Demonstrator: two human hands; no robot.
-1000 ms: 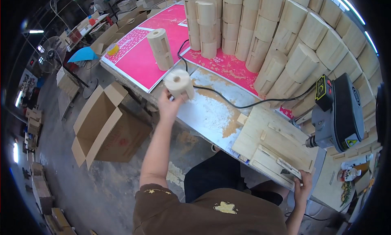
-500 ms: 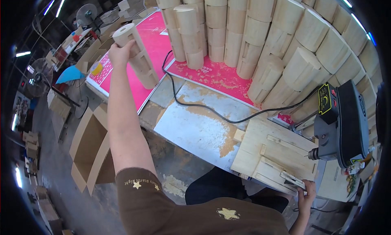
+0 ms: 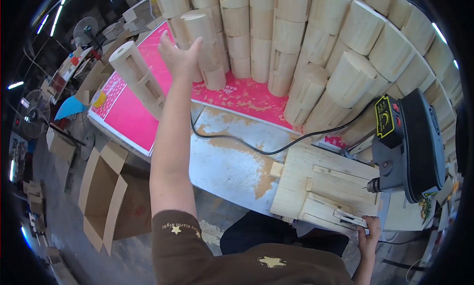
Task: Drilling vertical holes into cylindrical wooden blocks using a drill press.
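My left hand is raised over the pink sheet, fingers and thumb spread with nothing in them. It is right beside a stack of pale wooden cylinders. Left of my forearm, two more cylinders stand one on the other, the upper with a hole in its top; the forearm partly covers them. My right hand is closed around the end of a narrow, light-coloured clamp-like piece at the front of a wooden board jig. What its fingers press on is partly hidden.
A drill press stands at the right, its chuck over the jig. Rows of stacked cylinders line the back. A black cable crosses the sawdust-strewn table. An open cardboard box sits on the floor at left; yellow tape lies on the pink sheet.
My left hand has let go of the two-cylinder stack, leaving it standing on the pink sheet, and has moved right toward another stack. My right hand stays at the jig. The view has shifted slightly.
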